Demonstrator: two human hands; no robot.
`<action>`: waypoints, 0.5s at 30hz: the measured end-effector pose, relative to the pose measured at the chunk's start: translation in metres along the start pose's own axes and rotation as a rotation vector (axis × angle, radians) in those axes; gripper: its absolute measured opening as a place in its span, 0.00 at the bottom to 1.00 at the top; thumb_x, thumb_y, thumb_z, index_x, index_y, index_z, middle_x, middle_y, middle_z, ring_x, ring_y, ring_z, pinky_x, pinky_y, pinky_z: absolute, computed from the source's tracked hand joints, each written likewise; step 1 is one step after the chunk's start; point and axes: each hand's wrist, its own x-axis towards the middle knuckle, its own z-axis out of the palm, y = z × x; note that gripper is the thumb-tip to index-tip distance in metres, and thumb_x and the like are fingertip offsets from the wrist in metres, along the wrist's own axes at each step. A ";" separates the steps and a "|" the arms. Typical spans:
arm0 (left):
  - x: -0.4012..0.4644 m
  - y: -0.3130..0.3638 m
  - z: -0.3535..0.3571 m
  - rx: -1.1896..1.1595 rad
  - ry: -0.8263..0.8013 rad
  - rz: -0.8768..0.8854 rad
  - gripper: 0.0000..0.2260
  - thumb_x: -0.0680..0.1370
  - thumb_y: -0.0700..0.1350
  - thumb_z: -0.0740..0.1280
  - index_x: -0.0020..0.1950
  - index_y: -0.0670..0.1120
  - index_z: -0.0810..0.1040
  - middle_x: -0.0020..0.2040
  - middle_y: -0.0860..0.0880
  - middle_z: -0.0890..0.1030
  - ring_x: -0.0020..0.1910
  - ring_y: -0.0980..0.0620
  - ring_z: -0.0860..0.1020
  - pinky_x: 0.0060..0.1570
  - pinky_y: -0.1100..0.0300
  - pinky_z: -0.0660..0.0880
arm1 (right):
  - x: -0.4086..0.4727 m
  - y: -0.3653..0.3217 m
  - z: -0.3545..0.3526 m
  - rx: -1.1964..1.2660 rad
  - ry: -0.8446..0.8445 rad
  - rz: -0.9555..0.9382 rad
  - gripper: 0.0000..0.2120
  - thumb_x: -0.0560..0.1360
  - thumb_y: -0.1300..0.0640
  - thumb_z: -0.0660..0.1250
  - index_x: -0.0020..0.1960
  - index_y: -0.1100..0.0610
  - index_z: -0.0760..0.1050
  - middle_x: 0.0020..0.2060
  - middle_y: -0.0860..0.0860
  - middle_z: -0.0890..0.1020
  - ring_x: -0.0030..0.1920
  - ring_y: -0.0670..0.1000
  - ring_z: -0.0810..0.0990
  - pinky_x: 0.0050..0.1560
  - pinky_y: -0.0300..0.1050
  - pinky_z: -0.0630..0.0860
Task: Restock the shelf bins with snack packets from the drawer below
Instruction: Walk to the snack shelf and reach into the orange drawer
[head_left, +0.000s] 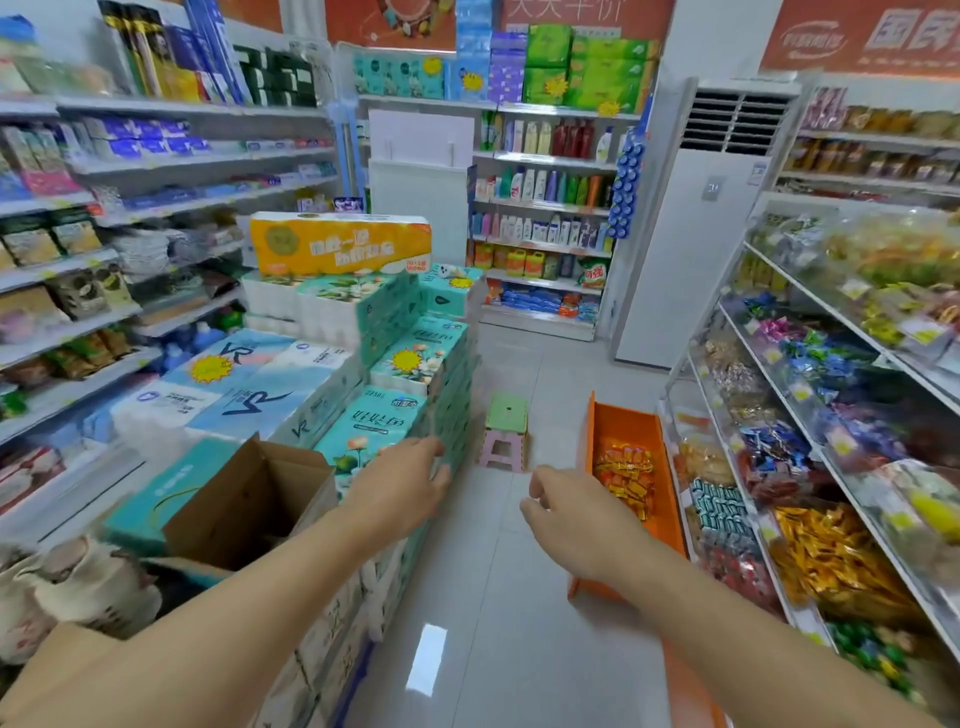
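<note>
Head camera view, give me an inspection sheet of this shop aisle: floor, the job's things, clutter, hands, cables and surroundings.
Surface: pale glossy tiled floor, with glare patches.
Job's things: orange drawer pulled out at the foot of the right shelving, holding orange and yellow snack packets; clear shelf bins above it filled with wrapped snacks.
Clutter: green-topped stool in the aisle; open cardboard box; stacked tissue packs.
Hands: left hand open, beside the tissue packs; right hand loosely curled, holding nothing, near the drawer.
Cables: nothing seen.
Surroundings: stocked shelves both sides; standing air conditioner behind.
</note>
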 end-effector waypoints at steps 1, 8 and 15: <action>0.018 -0.005 0.003 -0.011 -0.005 0.011 0.17 0.84 0.55 0.58 0.68 0.49 0.74 0.65 0.48 0.78 0.62 0.46 0.77 0.60 0.49 0.76 | 0.016 0.000 0.001 0.013 0.000 0.012 0.11 0.82 0.46 0.57 0.53 0.51 0.73 0.50 0.48 0.79 0.49 0.52 0.78 0.53 0.56 0.80; 0.130 -0.023 0.022 -0.024 -0.055 0.074 0.14 0.83 0.54 0.58 0.61 0.48 0.76 0.59 0.47 0.80 0.56 0.47 0.78 0.58 0.48 0.78 | 0.118 0.008 0.007 0.038 -0.042 0.075 0.12 0.84 0.47 0.58 0.59 0.52 0.75 0.54 0.50 0.79 0.51 0.52 0.79 0.53 0.53 0.80; 0.237 -0.035 0.054 -0.014 -0.101 0.064 0.14 0.83 0.55 0.58 0.62 0.50 0.76 0.59 0.49 0.79 0.56 0.47 0.78 0.56 0.49 0.77 | 0.226 0.051 0.012 0.065 -0.069 0.135 0.11 0.84 0.46 0.57 0.56 0.51 0.74 0.50 0.48 0.79 0.48 0.49 0.78 0.51 0.52 0.80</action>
